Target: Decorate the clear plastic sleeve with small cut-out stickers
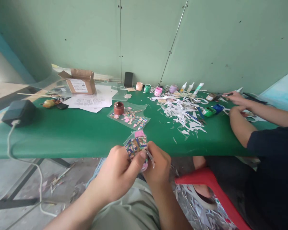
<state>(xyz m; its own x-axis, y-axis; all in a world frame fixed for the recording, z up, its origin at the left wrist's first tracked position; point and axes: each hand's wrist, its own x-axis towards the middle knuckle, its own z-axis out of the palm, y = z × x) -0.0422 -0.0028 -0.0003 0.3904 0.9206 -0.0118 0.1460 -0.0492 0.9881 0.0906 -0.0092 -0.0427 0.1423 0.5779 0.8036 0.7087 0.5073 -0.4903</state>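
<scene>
Just past the table's front edge, above my lap, I hold a small painted cut-out [136,145] with a pink top and camouflage-like patches of blue, brown and green. Clear film sticks out around its edges. My left hand [120,169] pinches it, the thumb lying across its front. Closed against its right side is my right hand [157,163], with most fingers hidden behind. A thin pale strip [150,158] hangs beside the right hand. Beyond, on the table, a clear sheet [142,110] bears similar painted pieces [140,122] and an open brown paint jar [118,108].
White paper scraps [182,111] cover the green table's [86,134] middle right. Paint jars [147,88] and glue bottles [190,87] line the back. Left are a cardboard box [80,84] and black adapter [20,111]. A co-worker's hands [235,97] work at right, by a red chair [206,175].
</scene>
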